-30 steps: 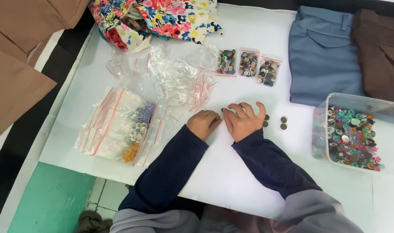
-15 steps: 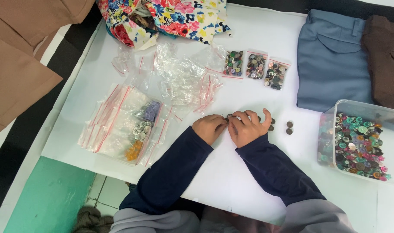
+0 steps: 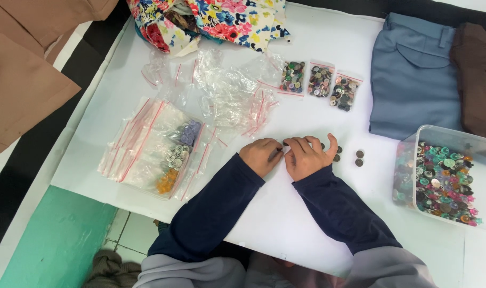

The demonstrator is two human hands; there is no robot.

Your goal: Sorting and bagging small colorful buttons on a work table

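I note the loose dark buttons (image 3: 359, 158) lying just right of my right hand (image 3: 307, 157), nearer it than my left hand (image 3: 261, 156); both hands curl together, contents hidden.

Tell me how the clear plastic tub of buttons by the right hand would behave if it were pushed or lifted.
The clear tub looks rigid, so it would likely slide flat rather than buckle. Packed with mixed buttons, it is probably heavy for its size. It appears to have no lid, so tilting it would likely spill them.
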